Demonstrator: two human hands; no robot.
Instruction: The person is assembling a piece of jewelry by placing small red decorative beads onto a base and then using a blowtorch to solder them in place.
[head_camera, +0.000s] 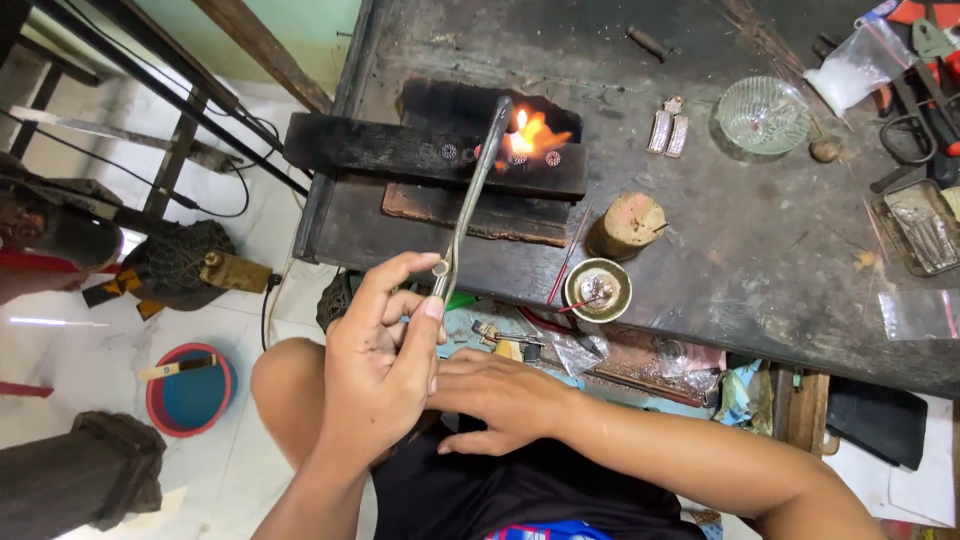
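While left hand (385, 365) grips torch (470, 200), scorched workbench (760, 260) overlooks white floor (60, 350).

Small metal workshop: scorched workbench (760, 260), torch flame (530, 130) on a charred block (400, 150), pliers (925, 60), scattered hand tools.

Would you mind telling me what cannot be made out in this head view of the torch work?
- Small round pieces on the charred block: too small, glare from the flame.
- Torch handle: wrapped by the left hand.
- Right hand fingers: behind the left hand.
- Red pliers: cut by the top right edge.
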